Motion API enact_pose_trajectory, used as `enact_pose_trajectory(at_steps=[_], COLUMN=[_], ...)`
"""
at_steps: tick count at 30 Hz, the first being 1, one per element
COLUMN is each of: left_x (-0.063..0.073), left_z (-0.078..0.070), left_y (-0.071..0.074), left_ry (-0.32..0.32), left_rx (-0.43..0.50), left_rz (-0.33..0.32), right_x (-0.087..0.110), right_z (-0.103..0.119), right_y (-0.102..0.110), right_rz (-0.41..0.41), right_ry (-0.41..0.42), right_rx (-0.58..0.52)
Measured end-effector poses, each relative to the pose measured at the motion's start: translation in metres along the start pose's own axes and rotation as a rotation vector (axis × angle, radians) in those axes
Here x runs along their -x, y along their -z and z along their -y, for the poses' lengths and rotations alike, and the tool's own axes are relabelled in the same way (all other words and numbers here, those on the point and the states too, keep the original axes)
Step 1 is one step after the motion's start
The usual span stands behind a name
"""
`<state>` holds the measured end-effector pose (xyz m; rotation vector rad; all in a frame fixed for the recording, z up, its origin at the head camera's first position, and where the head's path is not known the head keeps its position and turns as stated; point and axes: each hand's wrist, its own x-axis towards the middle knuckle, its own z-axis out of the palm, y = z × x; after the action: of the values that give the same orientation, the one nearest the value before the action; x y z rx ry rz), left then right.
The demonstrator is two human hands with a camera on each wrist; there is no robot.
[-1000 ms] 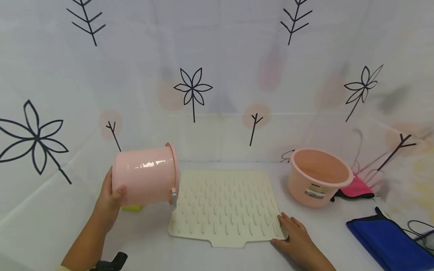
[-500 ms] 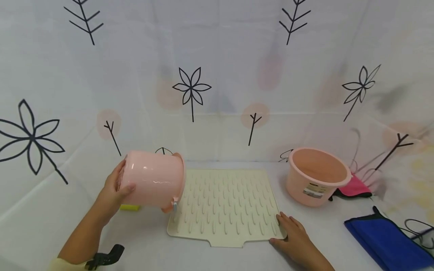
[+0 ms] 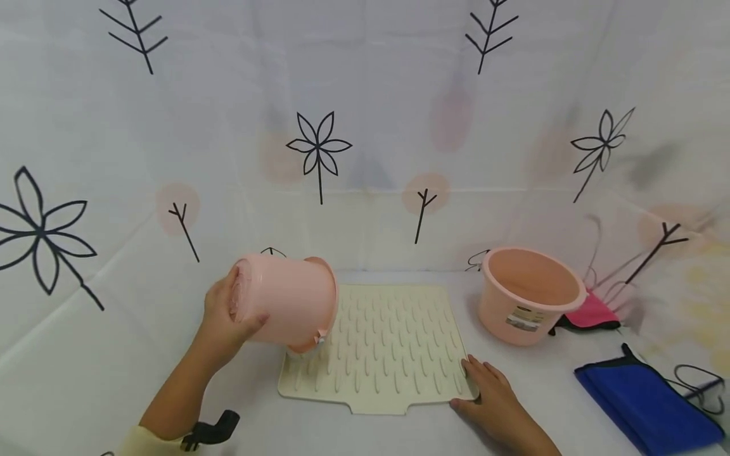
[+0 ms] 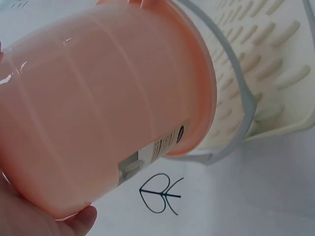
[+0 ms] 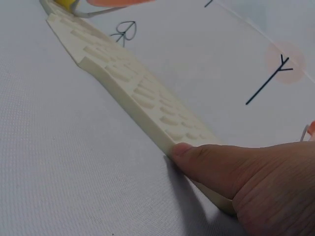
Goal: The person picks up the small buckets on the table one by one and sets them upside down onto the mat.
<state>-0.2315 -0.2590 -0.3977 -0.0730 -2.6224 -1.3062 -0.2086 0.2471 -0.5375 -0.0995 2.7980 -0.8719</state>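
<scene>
My left hand grips a pink bucket around its base. The bucket is tipped on its side, mouth to the right, over the left part of a cream board with rows of raised ridges. In the left wrist view, its grey handle hangs by the rim, and a label is on the wall. The inside of this bucket is hidden. My right hand holds the board's near right corner; in the right wrist view the thumb presses on its front edge.
A pink basin stands upright behind the board on the right. Beside it lie a pink cloth item and a folded blue cloth with dark edging. A patterned white sheet hangs behind. Something yellow shows past the board.
My left hand has carried the tilted bucket to the right, from beside the board to over its left part. The yellow thing at left has gone from the head view. My right hand stays put.
</scene>
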Motion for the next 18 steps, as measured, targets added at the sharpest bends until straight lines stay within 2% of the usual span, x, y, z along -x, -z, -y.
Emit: enact_pose_trajectory(at_steps=[3,11,15,18], left_x=[-0.002,-0.005,-0.007,-0.009], left_z=[-0.006,-0.016,-0.018,-0.021], left_y=[-0.012,-0.048,-0.059,-0.063], left_ry=[0.028,0.028,0.021,0.030], left_rx=[-0.049,-0.194,-0.297,-0.360], left_rz=[-0.012,-0.050,-0.058,-0.036], right_x=[0.000,0.000,0.000,0.001], right_z=[0.000,0.000,-0.001,-0.001], right_y=[0.002,0.003,0.001,0.000], right_rz=[-0.005,-0.012,-0.015,-0.014], right_ry=[0.011,0.025,0.031,0.023], right_rx=[0.005,0.003,-0.002,-0.002])
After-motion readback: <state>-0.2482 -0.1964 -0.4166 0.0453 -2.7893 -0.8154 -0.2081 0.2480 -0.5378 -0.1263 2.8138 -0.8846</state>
